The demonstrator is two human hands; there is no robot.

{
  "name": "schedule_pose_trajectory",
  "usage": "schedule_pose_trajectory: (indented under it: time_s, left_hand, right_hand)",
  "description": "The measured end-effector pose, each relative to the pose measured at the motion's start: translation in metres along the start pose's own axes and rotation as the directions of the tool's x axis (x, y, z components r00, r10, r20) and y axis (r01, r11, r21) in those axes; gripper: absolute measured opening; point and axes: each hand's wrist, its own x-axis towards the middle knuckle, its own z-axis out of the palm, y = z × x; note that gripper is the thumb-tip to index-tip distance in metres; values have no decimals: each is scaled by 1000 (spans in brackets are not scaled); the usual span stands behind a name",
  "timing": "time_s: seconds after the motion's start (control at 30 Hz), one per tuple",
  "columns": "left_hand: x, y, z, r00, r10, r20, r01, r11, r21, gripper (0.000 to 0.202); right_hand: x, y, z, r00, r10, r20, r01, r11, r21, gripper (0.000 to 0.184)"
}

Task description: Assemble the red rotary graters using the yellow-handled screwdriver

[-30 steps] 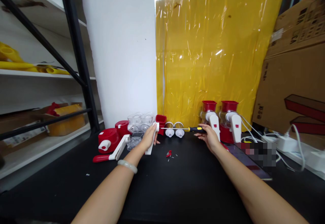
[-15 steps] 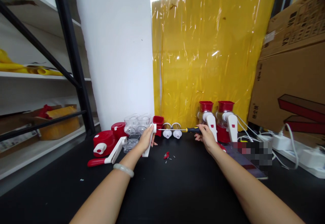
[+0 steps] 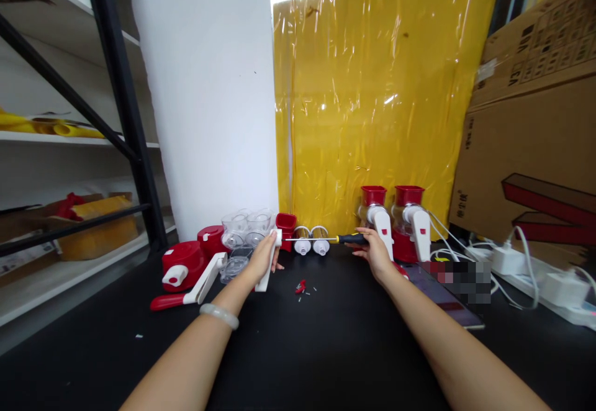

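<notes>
My left hand (image 3: 261,258) is wrapped round a white crank handle (image 3: 269,262) that stands tilted on the black table (image 3: 298,349). My right hand (image 3: 374,249) grips the black and yellow handle of a screwdriver (image 3: 344,238). Its thin shaft runs level to the left, with the tip at the top of the white handle. A small red piece with a few tiny screws (image 3: 300,287) lies on the table between my hands.
Red bases (image 3: 184,262), a second crank (image 3: 186,290), clear cups (image 3: 244,225) and two white drums (image 3: 311,242) lie at the left and middle. Two assembled red and white units (image 3: 395,221) stand against yellow film. Cardboard boxes (image 3: 535,138), a power strip (image 3: 535,274) and shelving (image 3: 69,150) flank the table.
The view has drifted so everything sits slightly further left. Both hands keep the same hold on the white handle and the screwdriver.
</notes>
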Motion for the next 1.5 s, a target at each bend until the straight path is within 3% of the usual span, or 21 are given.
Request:
schedule_pose_trajectory:
  time_s: [0.33,0.67,0.8,0.97,1.2,1.5]
  left_hand:
    - [0,-1,0,1000,-17,14,17,1000,-25,58]
    - [0,-2,-1,1000,-7,22,8,1000,-25,60]
    - [0,-2,-2,1000,5,31,-4,1000,-30,57]
    - [-1,-1,-1,999,17,29,-16,999,-28,59]
    - [-1,1,-1,999,32,30,-31,999,-43,64]
    - [-2,0,1,1000,15,26,-14,998,-54,64]
  right_hand:
    - [3,0,-3,1000,-7,16,7,1000,6,24]
    - [3,2,-1,998,-55,-15,54,998,-38,47]
    - [2,2,-2,995,-97,13,97,988,-117,52]
    - [0,4,-4,987,-157,-15,148,954,-261,46]
    - [6,8,-5,999,-42,-11,42,999,-6,21]
    - [3,2,-8,996,-84,26,84,996,7,29]
